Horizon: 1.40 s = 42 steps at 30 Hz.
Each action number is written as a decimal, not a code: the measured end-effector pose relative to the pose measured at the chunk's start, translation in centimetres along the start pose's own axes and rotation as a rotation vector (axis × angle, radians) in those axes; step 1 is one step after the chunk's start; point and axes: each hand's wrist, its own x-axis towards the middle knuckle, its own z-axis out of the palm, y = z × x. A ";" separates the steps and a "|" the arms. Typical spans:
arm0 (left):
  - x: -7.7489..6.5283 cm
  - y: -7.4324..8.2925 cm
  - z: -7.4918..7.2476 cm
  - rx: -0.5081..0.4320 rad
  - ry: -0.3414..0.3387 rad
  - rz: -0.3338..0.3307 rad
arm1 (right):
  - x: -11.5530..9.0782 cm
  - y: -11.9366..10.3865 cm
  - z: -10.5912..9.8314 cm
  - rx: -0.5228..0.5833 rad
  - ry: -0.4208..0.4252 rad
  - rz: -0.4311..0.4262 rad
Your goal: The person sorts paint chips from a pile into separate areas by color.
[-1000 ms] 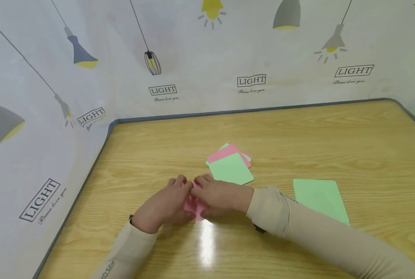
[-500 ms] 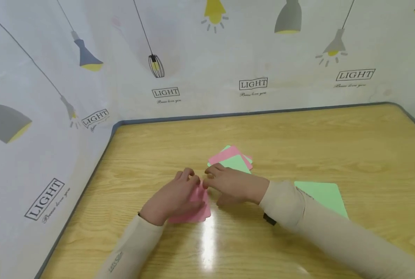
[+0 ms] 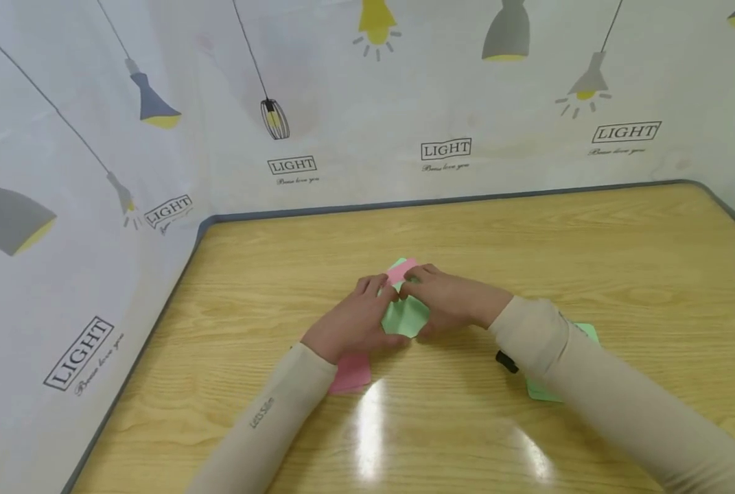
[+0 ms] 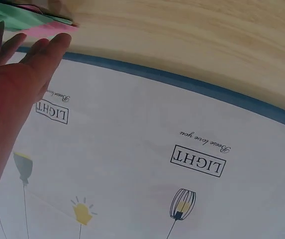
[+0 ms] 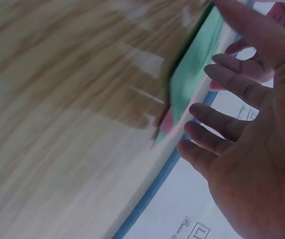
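A green square card (image 3: 407,317) lies in the middle of the table, slightly bowed, between my two hands. My left hand (image 3: 356,317) pinches its left side, fingertips at the far edge and thumb at the near edge. Opposite it, my right hand (image 3: 460,298) holds the right side between thumb and fingers. Pink card (image 3: 401,272) and more green peek out beyond the fingertips. In the right wrist view, the green card (image 5: 194,67) shows edge-on above a pink layer, beside loosely spread fingers. The left wrist view has the green card (image 4: 10,19) near the fingertips.
Pink cards (image 3: 353,374) lie partly hidden under the left forearm. Another green card (image 3: 543,391) is half covered by the right sleeve. A white lamp-patterned sheet (image 3: 355,103) rises behind the wooden table (image 3: 268,274), with a dark blue edge along its border.
Both hands have left the pink card, which now lies on the table, and moved right and away from the body to the green card. That card has become bowed between them.
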 end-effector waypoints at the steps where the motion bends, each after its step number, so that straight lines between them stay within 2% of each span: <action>1: 0.2 0.0 0.1 -0.003 -0.013 -0.005 | 0.0 0.1 0.0 0.000 -0.012 0.008; 4: 0.4 -0.1 0.3 -0.010 -0.025 -0.001 | 0.1 0.3 0.1 0.003 -0.028 0.013; 9: 0.5 -0.1 0.3 -0.005 0.001 0.034 | 0.2 0.5 0.0 0.018 -0.009 0.015; 15: 0.8 -0.2 0.3 0.000 0.002 0.042 | 0.3 0.4 0.0 0.001 -0.001 0.030; 19: 1.0 -0.2 0.3 0.000 -0.003 0.031 | 0.3 0.5 0.2 -0.033 0.015 0.029; 26: 0.9 -0.3 0.7 -0.017 0.006 0.049 | 0.2 0.7 0.8 -0.163 0.067 -0.024; 29: 0.8 -0.4 0.8 -0.023 0.020 0.062 | 0.1 0.7 0.9 -0.161 0.079 -0.045; 34: 0.7 -0.4 1.0 -0.044 0.036 0.068 | 0.0 0.5 0.9 -0.144 0.052 -0.069; 42: 0.7 -0.8 1.4 -0.068 0.038 0.070 | -0.2 0.0 0.7 -0.231 -0.013 -0.039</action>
